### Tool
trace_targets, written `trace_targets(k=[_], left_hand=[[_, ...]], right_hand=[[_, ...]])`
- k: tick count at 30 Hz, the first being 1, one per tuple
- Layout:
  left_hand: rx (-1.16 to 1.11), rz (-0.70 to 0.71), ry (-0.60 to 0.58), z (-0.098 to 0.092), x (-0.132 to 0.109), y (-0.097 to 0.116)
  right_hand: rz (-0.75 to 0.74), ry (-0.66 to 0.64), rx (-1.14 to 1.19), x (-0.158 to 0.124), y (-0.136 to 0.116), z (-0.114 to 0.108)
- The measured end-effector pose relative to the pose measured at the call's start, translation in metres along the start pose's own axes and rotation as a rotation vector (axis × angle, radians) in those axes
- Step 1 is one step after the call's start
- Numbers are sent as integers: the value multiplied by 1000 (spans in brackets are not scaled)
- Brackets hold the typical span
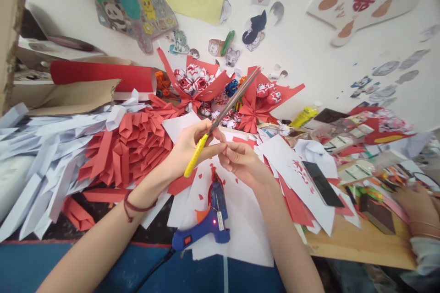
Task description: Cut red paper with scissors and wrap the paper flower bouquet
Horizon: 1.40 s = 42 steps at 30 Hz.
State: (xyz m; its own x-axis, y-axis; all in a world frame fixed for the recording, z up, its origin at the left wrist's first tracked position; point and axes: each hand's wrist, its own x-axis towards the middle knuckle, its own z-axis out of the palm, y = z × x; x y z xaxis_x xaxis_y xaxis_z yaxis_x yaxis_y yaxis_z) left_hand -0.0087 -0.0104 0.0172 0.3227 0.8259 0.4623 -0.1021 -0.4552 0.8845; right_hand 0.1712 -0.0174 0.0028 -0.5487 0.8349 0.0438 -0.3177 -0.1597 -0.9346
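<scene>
My left hand (195, 144) is closed around a tool with a yellow handle and long metal blades, which look like scissors (232, 100) seen edge-on; the blades point up and to the right. Its fingertips meet those of my right hand (240, 158), which is closed in a pinch. Whatever lies between them is too small to make out. Below both hands, a blue glue gun (218, 206) with a lit red light rests on white paper sheets (250, 233). Small red paper bits (201, 197) are scattered around its nozzle.
Folded red paper pieces (137, 142) and white ones (51, 146) pile up on the left. Red-wrapped paper bouquets (195, 84) stand against the wall. To the right lie a phone (322, 184) and a yellow bottle (305, 115). Another person's hand (417, 206) is at far right.
</scene>
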Motion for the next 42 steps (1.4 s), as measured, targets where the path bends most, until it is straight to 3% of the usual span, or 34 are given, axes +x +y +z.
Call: trace_targets(k=[8,13,21,36,39,42], left_hand=[[41,38,127,2,0,-2],[143,16,222,2,-1,1],[137,17,206,5,-3,0],[139,3,247,9,-2,-4],[233,-13,203,2,0,-3],[472,-21,89,-13,4,-5]], right_hand=[[-37,109,-66,-1,-1,5],[-281,310,-273,-1,2,11],[-427,460,-367,0,7,17],[-444,512,-332,0,8,16],[-490,547,-324,-1,4,13],[-544,585,-346,-2,-1,5]])
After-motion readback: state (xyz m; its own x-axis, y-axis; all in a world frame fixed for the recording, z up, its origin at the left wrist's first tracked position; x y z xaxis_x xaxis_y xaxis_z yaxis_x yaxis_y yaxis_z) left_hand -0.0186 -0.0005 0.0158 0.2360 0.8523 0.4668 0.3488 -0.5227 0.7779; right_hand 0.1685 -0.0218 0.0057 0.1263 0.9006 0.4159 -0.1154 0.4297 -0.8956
